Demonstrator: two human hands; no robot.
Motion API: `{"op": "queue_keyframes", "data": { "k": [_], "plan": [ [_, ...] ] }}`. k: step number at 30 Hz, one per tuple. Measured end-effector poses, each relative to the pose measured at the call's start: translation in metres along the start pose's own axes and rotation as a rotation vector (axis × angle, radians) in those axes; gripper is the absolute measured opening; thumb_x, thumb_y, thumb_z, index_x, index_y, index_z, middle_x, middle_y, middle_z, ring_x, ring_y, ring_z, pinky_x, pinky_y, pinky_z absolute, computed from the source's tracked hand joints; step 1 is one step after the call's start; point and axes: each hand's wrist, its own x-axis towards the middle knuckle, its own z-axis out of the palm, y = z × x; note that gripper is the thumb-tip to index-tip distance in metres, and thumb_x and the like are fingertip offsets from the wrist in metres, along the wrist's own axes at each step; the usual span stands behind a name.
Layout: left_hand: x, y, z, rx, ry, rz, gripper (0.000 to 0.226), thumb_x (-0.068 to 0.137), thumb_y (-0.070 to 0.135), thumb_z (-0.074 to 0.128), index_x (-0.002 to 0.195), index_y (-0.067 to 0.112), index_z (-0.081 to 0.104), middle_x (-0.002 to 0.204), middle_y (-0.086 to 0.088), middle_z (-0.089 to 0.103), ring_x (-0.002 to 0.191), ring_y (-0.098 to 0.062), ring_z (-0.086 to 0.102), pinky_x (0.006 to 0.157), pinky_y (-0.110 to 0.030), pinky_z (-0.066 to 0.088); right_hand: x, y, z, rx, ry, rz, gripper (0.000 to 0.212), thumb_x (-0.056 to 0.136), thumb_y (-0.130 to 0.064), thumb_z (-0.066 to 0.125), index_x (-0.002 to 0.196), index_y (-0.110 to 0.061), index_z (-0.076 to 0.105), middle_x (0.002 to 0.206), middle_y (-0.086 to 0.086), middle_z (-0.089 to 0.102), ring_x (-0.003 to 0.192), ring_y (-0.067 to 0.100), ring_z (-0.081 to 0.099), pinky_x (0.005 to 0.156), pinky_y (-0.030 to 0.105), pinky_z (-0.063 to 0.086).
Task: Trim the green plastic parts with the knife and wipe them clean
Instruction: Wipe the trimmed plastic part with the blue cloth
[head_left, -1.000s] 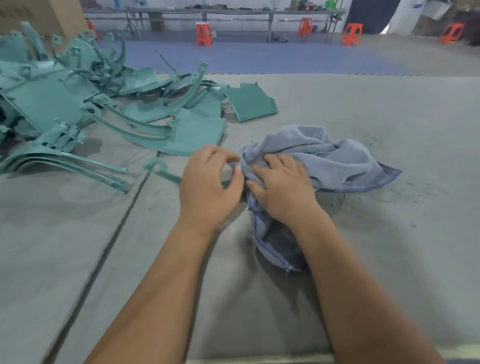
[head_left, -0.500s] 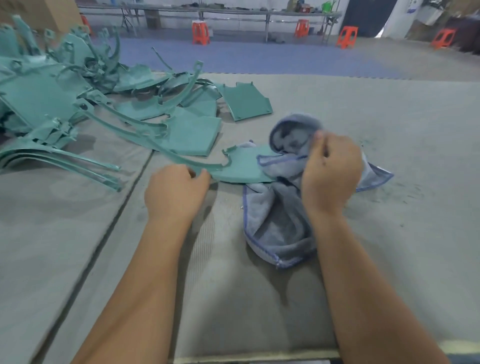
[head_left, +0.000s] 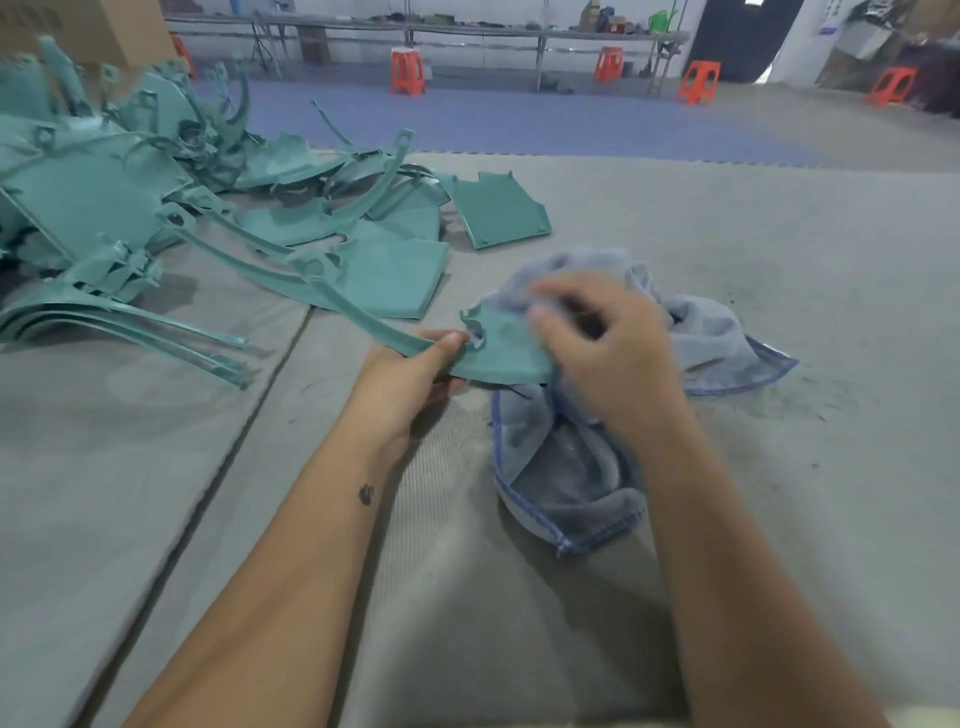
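Head view, starting at your far left: a heap of green plastic parts (head_left: 104, 208) lies on the grey mat (head_left: 779, 291), cut off by the left edge, so you cannot see how far it runs. Curved strips and flat panels overlap there, and where one ends and the next begins is hard to make out. A single flat green panel (head_left: 498, 210) lies a little apart at the heap's right end. No brand, label or writing can be read on any part; a sign on the far wall at upper right is too small to read. Moving toward the middle, your left hand (head_left: 415, 376) pinches the green part (head_left: 498, 348) you are working on, thumb on top and fingers curled underneath, where its long curved arm meets its flat end. That part is raised just off the mat in front of you, its arm reaching back left over the heap. Your right hand (head_left: 597, 348) is blurred; its fingers curl around the grey-blue cloth (head_left: 571, 467) against the part's right edge, which the hand and cloth cover. The rest of the cloth lies bunched on the mat under and beyond that hand. Orange stools (head_left: 408, 73) stand by a long bench behind.
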Motion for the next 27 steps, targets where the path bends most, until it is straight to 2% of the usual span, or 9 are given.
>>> {"op": "queue_keyframes", "data": {
  "k": [2, 4, 9, 11, 14, 18, 20, 24, 27],
  "plan": [
    [-0.001, -0.001, 0.0, -0.026, -0.025, 0.012, 0.02, 0.098, 0.008, 0.053, 0.087, 0.011, 0.068, 0.072, 0.001, 0.074, 0.067, -0.008, 0.069, 0.06, -0.019, 0.056, -0.002, 0.006, 0.012, -0.165, -0.33, -0.122, 0.009, 0.083, -0.008, 0.068, 0.078, -0.009, 0.075, 0.077, 0.001, 0.066, 0.075, 0.016, 0.059, 0.071, 0.034, 0.047],
    [-0.001, -0.001, 0.001, -0.032, -0.031, -0.01, 0.022, 0.101, 0.013, 0.049, 0.09, 0.01, 0.069, 0.081, -0.003, 0.074, 0.073, -0.011, 0.07, 0.063, -0.021, 0.056, -0.006, 0.013, 0.021, -0.193, -0.45, -0.064, 0.012, 0.085, -0.006, 0.063, 0.088, -0.008, 0.075, 0.085, 0.003, 0.069, 0.081, 0.02, 0.061, 0.076, 0.039, 0.048],
    [-0.001, -0.006, -0.001, -0.007, -0.106, -0.013, 0.025, 0.095, -0.004, 0.052, 0.118, -0.002, 0.061, 0.095, -0.012, 0.069, 0.077, -0.011, 0.068, 0.07, -0.02, 0.058, -0.014, 0.021, 0.016, -0.067, -0.514, 0.227, 0.022, 0.09, -0.011, 0.059, 0.11, -0.018, 0.065, 0.096, -0.011, 0.071, 0.093, 0.005, 0.064, 0.084, 0.024, 0.05],
    [-0.002, -0.009, -0.003, 0.039, -0.118, 0.012, 0.028, 0.092, -0.01, 0.052, 0.118, -0.005, 0.062, 0.094, -0.013, 0.069, 0.076, -0.011, 0.07, 0.074, -0.022, 0.059, -0.01, 0.022, 0.017, -0.195, -0.586, 0.241, 0.019, 0.093, -0.025, 0.056, 0.108, -0.028, 0.066, 0.097, -0.016, 0.069, 0.093, 0.003, 0.061, 0.08, 0.023, 0.048],
    [0.0, -0.012, -0.002, 0.062, -0.091, 0.013, 0.027, 0.091, -0.013, 0.052, 0.114, -0.004, 0.064, 0.096, -0.017, 0.069, 0.082, -0.019, 0.069, 0.081, -0.028, 0.058, 0.0, 0.025, 0.024, -0.476, -0.618, 0.2, 0.018, 0.097, -0.036, 0.045, 0.098, -0.026, 0.059, 0.099, -0.005, 0.067, 0.091, 0.018, 0.059, 0.071, 0.03, 0.04],
    [0.004, -0.016, -0.003, 0.075, -0.029, 0.005, 0.022, 0.089, -0.012, 0.057, 0.097, 0.004, 0.07, 0.093, -0.017, 0.071, 0.083, -0.023, 0.07, 0.074, -0.026, 0.06, 0.016, 0.033, 0.044, -0.796, -0.727, 0.135, 0.041, 0.102, -0.036, 0.031, 0.139, -0.022, 0.04, 0.146, 0.004, 0.044, 0.132, 0.024, 0.041, 0.107, 0.038, 0.03],
    [0.005, -0.017, -0.003, 0.071, -0.006, 0.008, 0.022, 0.088, -0.012, 0.059, 0.089, 0.008, 0.07, 0.088, -0.014, 0.071, 0.08, -0.022, 0.071, 0.068, -0.023, 0.059, 0.02, 0.035, 0.051, -0.83, -0.753, 0.157, 0.045, 0.103, -0.034, 0.028, 0.146, -0.021, 0.032, 0.152, 0.004, 0.035, 0.139, 0.023, 0.032, 0.114, 0.039, 0.022],
    [0.005, -0.016, -0.004, 0.06, -0.006, 0.009, 0.025, 0.088, -0.012, 0.059, 0.083, 0.009, 0.071, 0.081, -0.011, 0.073, 0.077, -0.021, 0.072, 0.068, -0.024, 0.059, 0.019, 0.034, 0.048, -0.775, -0.718, 0.134, 0.039, 0.101, -0.033, 0.033, 0.136, -0.021, 0.045, 0.142, 0.003, 0.047, 0.132, 0.023, 0.04, 0.111, 0.038, 0.026],
    [0.005, -0.013, -0.005, 0.069, -0.025, 0.009, 0.028, 0.088, -0.013, 0.057, 0.081, 0.009, 0.073, 0.075, -0.008, 0.074, 0.074, -0.018, 0.073, 0.067, -0.024, 0.059, 0.011, 0.029, 0.036, -0.703, -0.704, 0.099, 0.031, 0.098, -0.029, 0.04, 0.12, -0.023, 0.061, 0.121, -0.001, 0.063, 0.111, 0.021, 0.053, 0.096, 0.033, 0.04]
  ]
}}
